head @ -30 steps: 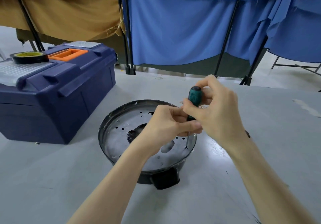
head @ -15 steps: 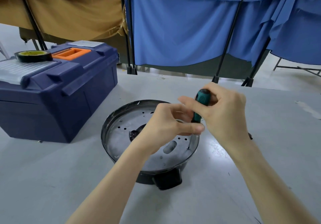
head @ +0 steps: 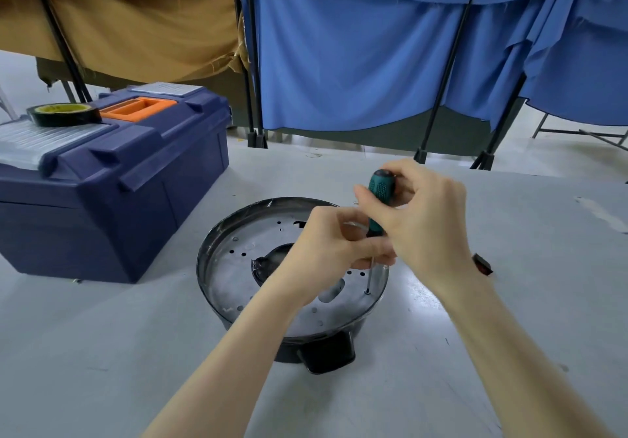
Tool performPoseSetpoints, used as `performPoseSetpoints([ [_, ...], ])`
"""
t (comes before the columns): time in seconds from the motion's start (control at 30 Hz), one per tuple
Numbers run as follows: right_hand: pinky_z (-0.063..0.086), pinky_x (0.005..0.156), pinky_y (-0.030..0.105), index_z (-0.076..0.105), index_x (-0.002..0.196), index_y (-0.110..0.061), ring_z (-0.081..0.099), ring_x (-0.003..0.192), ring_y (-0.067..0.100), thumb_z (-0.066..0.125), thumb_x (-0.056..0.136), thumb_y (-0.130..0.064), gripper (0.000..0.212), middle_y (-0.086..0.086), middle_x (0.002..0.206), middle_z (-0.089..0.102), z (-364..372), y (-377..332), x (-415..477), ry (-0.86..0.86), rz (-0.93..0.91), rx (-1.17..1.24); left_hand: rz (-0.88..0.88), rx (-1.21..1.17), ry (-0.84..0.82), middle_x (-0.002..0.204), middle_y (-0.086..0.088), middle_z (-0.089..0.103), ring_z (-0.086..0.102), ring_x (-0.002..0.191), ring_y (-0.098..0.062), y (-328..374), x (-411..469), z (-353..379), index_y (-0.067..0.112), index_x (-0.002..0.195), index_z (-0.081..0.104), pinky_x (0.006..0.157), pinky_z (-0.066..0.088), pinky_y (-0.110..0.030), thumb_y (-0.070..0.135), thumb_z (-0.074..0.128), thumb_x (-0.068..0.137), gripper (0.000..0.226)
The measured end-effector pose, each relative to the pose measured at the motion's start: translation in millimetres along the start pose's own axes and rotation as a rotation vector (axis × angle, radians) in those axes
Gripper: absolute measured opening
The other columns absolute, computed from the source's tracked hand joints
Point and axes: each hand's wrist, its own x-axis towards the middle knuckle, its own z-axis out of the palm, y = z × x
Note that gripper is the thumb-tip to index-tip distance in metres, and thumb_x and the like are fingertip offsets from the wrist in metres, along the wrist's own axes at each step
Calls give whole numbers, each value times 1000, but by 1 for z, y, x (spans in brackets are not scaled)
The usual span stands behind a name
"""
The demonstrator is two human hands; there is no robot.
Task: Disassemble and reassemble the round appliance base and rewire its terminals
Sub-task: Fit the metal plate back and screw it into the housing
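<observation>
The round appliance base (head: 231,274), black-rimmed with a perforated metal plate inside, sits on the grey table in front of me. A green-handled screwdriver (head: 380,193) stands nearly upright, its tip on a screw near the plate's right rim. My right hand (head: 421,220) grips the handle from the right. My left hand (head: 336,250) reaches over the plate's middle and pinches the screwdriver's shaft just below the handle. Its arm hides part of the plate's centre.
A dark blue toolbox (head: 112,179) with an orange handle recess stands at the left, with a roll of black tape (head: 63,115) on its lid. A small black part (head: 482,263) lies right of my wrist. Blue and tan cloth screens hang behind the table.
The screwdriver handle has turned and leaned slightly in my right hand's fingers, which have regripped it. My left hand stays on the shaft. The base has not moved.
</observation>
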Motion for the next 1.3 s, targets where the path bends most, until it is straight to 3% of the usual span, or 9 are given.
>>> performPoseSetpoints([
  [0.13, 40, 52, 34, 50, 67, -11, 45, 52, 23, 72, 82, -47, 45, -3, 53, 48, -4, 6, -2, -63, 20, -132, -53, -36, -145, 92, -11, 76, 74, 88, -25, 6, 1, -5, -1, 102, 71, 88, 57, -32, 3, 58, 95, 15],
  [0.27, 55, 87, 24, 67, 120, -18, 69, 94, -1, 63, 94, -21, 26, -9, 106, 73, -23, 7, 6, -381, 30, 318, -89, -12, -242, 106, -16, 73, 70, 103, -27, 8, 1, -5, -3, 116, 64, 100, 51, -38, 4, 46, 101, 24],
  [0.37, 57, 75, 33, 75, 96, -11, 72, 78, 8, 66, 92, -25, 17, -1, 81, 75, -23, 4, 7, -280, -5, 220, -86, -33, -213, 103, -13, 75, 71, 101, -26, 10, 0, -2, 1, 118, 62, 97, 53, -37, 9, 57, 97, 23],
  [0.53, 49, 65, 44, 64, 68, -4, 58, 60, 31, 53, 73, -72, 70, 10, 60, 64, -20, -1, 7, -141, 25, -200, -19, -25, -42, 82, -10, 76, 75, 82, -28, 8, 3, 11, 5, 91, 66, 85, 59, -42, 14, 75, 84, 14],
  [0.7, 52, 96, 29, 67, 121, -18, 67, 103, 4, 60, 97, -23, 26, -5, 104, 73, -34, 7, 9, -502, 33, 320, -92, -94, -166, 105, -18, 73, 71, 102, -30, 7, 2, -4, -5, 112, 66, 96, 54, -40, 13, 56, 98, 25],
  [0.8, 57, 80, 39, 72, 93, -12, 71, 84, 16, 71, 88, -23, 12, 1, 85, 73, -25, 9, 9, -297, 14, 211, -74, -146, -106, 105, -18, 73, 71, 99, -32, 5, 0, 1, -5, 111, 66, 92, 56, -38, 9, 59, 96, 21],
  [0.97, 39, 53, 38, 46, 57, -8, 35, 47, 19, 69, 76, -62, 61, 0, 47, 39, -17, 6, 10, -54, 15, -206, -49, -108, 15, 92, -21, 74, 74, 85, -33, 3, 4, 11, -6, 102, 68, 85, 59, -40, -2, 63, 90, 13],
  [1.13, 55, 88, 44, 70, 116, -17, 71, 95, 27, 59, 97, -26, 24, 8, 105, 74, -36, 16, 14, -395, 91, 284, -118, -129, -109, 99, -21, 73, 72, 97, -30, 3, 5, 8, -4, 108, 67, 89, 56, -32, 0, 49, 99, 21],
  [1.3, 56, 80, 32, 73, 111, -14, 73, 77, 10, 65, 91, -33, 29, 3, 75, 75, -27, 11, 6, -227, 54, 173, -37, -160, -41, 99, -16, 75, 72, 96, -31, 7, 4, 10, 3, 102, 71, 93, 56, -38, -1, 70, 84, 18],
])
